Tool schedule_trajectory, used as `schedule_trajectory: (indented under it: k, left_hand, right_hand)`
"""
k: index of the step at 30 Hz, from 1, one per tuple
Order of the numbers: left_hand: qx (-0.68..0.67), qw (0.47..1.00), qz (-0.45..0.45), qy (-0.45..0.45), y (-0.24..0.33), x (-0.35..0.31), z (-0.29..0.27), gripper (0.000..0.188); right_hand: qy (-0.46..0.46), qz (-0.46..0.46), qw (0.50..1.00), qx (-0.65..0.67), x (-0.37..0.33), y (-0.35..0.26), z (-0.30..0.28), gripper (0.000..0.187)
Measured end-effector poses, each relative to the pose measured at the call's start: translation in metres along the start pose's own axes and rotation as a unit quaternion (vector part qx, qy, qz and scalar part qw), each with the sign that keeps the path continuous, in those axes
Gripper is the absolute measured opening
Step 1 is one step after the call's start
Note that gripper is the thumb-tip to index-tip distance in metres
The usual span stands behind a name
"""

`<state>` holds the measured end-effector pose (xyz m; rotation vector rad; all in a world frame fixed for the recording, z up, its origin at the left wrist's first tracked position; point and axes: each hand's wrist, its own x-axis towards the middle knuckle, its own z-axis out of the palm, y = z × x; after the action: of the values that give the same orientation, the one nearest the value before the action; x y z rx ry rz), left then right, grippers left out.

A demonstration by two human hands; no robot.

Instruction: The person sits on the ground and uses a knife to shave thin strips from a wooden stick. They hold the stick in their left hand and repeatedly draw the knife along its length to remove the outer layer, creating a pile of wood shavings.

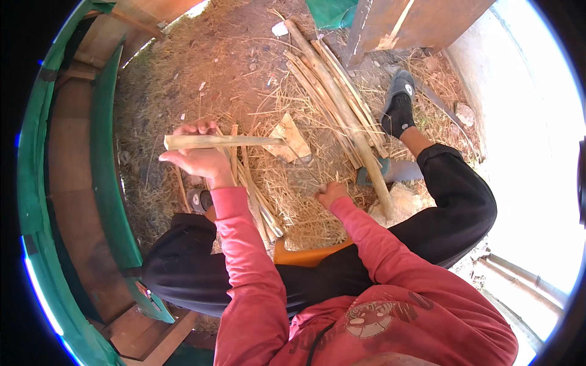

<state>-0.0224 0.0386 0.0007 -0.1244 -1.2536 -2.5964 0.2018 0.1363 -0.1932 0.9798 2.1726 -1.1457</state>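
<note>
One split cane strip (223, 141) lies crosswise in our left hand (198, 157), fingers wrapped around its left end so that it juts out level to the right, above the straw-covered ground (244, 73). Our right hand (329, 194) is curled into a loose fist low over the straw, just beside the pile of cane; we cannot tell whether it pinches anything, though a thin sliver seems to stick up from it. One bundle of long cane stalks (332, 97) runs diagonally from the top of the view down toward our right knee; we count roughly eight to ten stalks, too overlapped for an exact figure. A second, smaller cluster of thin strips (253, 195), perhaps five or six, lies under the left hand. One flat pale scrap (290, 139) rests between the two heaps. Two feet show: one in a dark sock and grey sandal (400, 104) stretched out on the right, one partly hidden (198, 200) below the left wrist. One orange stool edge (305, 256) shows between our legs.
</note>
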Motion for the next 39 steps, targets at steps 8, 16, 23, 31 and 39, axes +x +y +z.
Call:
schedule_trajectory:
  k: [8, 16, 23, 31, 39]
  left_hand:
    - [0.083, 0.996, 0.018, 0.006, 0.011, 0.009, -0.019, 0.037]
    - [0.138, 0.988, 0.06, 0.03, 0.003, -0.013, 0.003, 0.037]
    - [0.094, 0.993, 0.038, 0.059, 0.009, -0.006, -0.009, 0.039]
    - [0.085, 0.993, 0.029, 0.077, 0.016, 0.003, -0.03, 0.038]
    - [0.074, 0.995, 0.032, 0.064, 0.018, -0.002, -0.038, 0.041]
  right_hand:
    - [0.037, -0.036, 0.995, 0.081, 0.008, -0.001, 0.0, 0.053]
    - [0.08, 0.001, 0.996, 0.041, 0.017, 0.015, 0.025, 0.043]
    - [0.05, -0.036, 0.988, 0.145, -0.01, -0.024, -0.007, 0.038]
    - [0.118, -0.094, 0.987, 0.052, -0.008, -0.017, 0.013, 0.032]
    - [0.048, 0.01, 0.999, 0.011, 0.017, 0.003, 0.019, 0.032]
